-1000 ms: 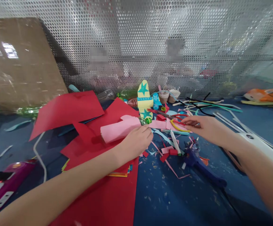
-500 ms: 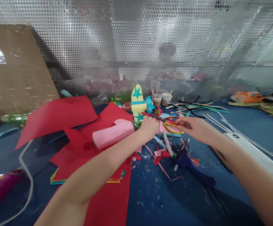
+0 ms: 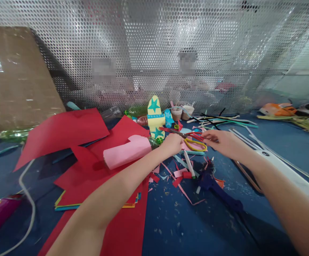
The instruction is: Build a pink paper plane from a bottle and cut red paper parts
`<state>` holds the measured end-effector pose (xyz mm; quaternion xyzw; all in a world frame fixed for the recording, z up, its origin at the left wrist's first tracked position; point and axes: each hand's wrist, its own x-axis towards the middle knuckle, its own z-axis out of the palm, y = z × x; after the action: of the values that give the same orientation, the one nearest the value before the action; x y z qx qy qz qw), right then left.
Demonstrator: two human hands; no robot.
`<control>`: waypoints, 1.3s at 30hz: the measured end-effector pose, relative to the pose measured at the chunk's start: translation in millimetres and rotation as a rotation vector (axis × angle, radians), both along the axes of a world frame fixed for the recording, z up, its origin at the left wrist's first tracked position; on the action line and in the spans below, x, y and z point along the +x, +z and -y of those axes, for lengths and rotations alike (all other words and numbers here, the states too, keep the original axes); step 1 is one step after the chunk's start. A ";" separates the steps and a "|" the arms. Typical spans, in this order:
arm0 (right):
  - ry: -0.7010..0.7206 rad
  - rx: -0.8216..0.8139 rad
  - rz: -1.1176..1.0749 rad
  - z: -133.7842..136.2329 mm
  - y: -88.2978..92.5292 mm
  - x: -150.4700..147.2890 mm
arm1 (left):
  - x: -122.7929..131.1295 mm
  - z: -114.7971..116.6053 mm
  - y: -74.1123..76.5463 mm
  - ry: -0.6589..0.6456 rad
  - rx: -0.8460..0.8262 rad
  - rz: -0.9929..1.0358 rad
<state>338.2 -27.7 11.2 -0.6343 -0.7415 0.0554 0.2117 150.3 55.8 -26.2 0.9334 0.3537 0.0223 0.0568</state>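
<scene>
Head view: left hand [image 3: 171, 144] is curling beside the pink roll [image 3: 126, 153], hold unclear; right hand [image 3: 220, 142], half-open, is touching the scissors [image 3: 182, 133] handles.

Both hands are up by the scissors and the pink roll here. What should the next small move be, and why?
Probably closing the right hand on the scissors. Its fingertips are at the red and yellow handle loops, but no firm grip shows. The left hand sits at the end of the pink paper roll and seems to steady it, so it likely need not shift.
</scene>
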 end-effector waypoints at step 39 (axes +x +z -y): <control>0.345 -0.340 -0.420 22.2 12.7 -38.9 | -117.2 92.9 32.2 -0.020 -1.064 0.630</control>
<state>299.3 -49.9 23.9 -0.5004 -0.7581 0.3433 0.2387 33.1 -37.2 6.0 0.7291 0.2737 0.1168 0.6163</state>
